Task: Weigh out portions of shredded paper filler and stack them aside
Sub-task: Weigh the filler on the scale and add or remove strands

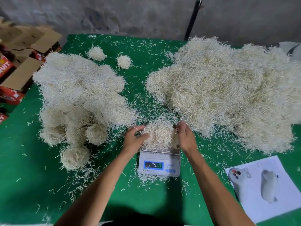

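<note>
Even, fairly bright overhead light is covering the green table [32, 160], with no hard glare. A dark shadow is falling on the near edge, between the forearms. Wide-angle distortion is bowing the far wall [130, 17] and stretching the corners. The cardboard boxes [24, 51] at far left are showing soft, smeared detail.

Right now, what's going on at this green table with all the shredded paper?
A person is weighing shredded paper filler. Both hands, left hand and right hand, cup a portion sitting on the digital scale. Rounded portions are heaped at left; the big loose pile lies at right.
</note>
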Motion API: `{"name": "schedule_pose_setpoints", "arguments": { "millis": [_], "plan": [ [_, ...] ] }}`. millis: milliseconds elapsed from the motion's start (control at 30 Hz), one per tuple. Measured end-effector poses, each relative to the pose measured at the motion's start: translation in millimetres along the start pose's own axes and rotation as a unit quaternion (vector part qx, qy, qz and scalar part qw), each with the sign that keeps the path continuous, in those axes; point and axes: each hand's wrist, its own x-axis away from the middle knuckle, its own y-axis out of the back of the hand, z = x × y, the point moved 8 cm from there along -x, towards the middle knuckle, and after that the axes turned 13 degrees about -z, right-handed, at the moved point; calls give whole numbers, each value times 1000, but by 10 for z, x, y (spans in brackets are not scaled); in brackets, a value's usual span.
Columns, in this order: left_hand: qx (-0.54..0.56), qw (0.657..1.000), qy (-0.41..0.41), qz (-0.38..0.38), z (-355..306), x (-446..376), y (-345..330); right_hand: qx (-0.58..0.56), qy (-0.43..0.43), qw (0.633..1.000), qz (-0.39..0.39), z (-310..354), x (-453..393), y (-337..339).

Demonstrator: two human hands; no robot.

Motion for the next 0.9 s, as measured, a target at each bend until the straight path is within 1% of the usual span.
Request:
{"name": "schedule_pose_setpoints", "arguments": {
  "millis": [100, 233, 367, 533, 667, 767, 900],
  "plan": [
    [29, 999, -10, 7, -24, 82, 47, 10, -1, 1000, -8, -3, 44, -34],
    [54, 998, -10, 10, 28, 128, 55, 9, 13, 999, -48, -29, 103, 35],
    [60, 998, -9, -7, 79, 144, 129, 1, -3, 999, -49, -108, 102, 27],
    [37, 999, -15, -24, 134, 160, 200, -4, -25, 998, -63, -242, 80, 50],
    [36, 999, -25, -14, 120, 183, 184, -6, -19, 997, -69, -280, 83, 81],
    [26, 999, -24, -25, 113, 166, 191, -12, -22, 998, -64, -306, 96, 95],
    [33, 998, -3, -49, 105, 149, 209, -16, -34, 997, -70, -350, 70, 133]
  ]
}}
